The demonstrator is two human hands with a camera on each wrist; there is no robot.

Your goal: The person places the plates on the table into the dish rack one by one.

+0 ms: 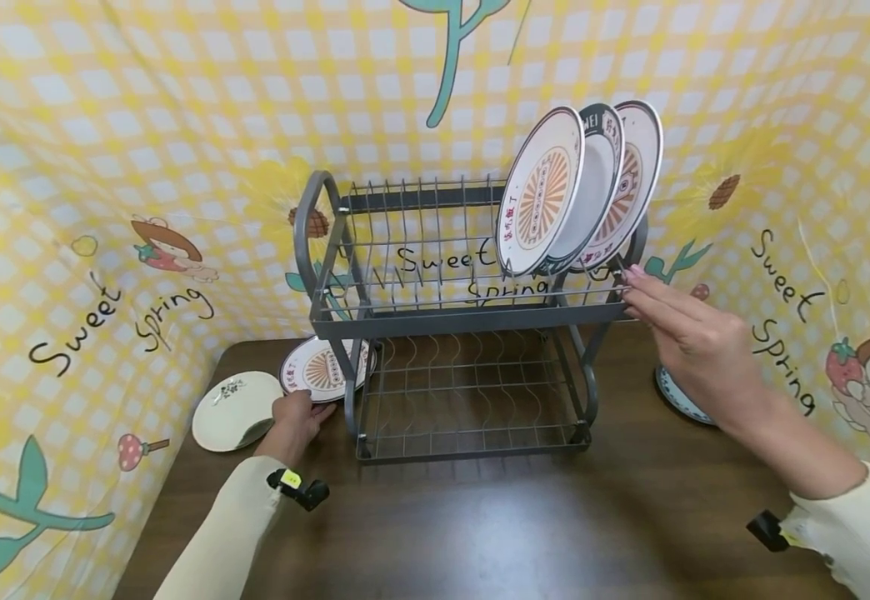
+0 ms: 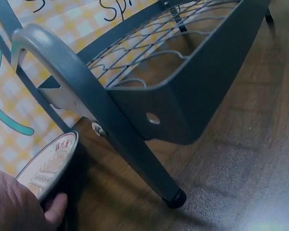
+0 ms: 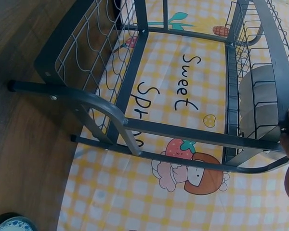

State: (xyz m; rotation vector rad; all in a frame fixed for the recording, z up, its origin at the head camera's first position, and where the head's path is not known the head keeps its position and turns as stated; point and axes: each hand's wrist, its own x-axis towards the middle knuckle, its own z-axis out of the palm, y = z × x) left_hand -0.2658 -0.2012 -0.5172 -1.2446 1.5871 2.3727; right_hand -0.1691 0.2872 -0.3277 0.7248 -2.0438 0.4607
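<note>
A dark grey two-tier dish rack stands on the table. My left hand holds the near edge of a white plate with an orange sunburst, beside the rack's left legs. In the left wrist view that plate tilts up, a finger below its rim. At the upper tier's front right corner, my right hand grips the frame with its fingertips. Three plates lean upright at that tier's right end: a sunburst plate, a dark-green-rimmed plate and another sunburst plate.
A cream plate lies left of the held plate, against the wall cloth. Behind the right forearm, a blue-patterned dish shows partly. Yellow checked cloth covers the walls around the brown wooden table.
</note>
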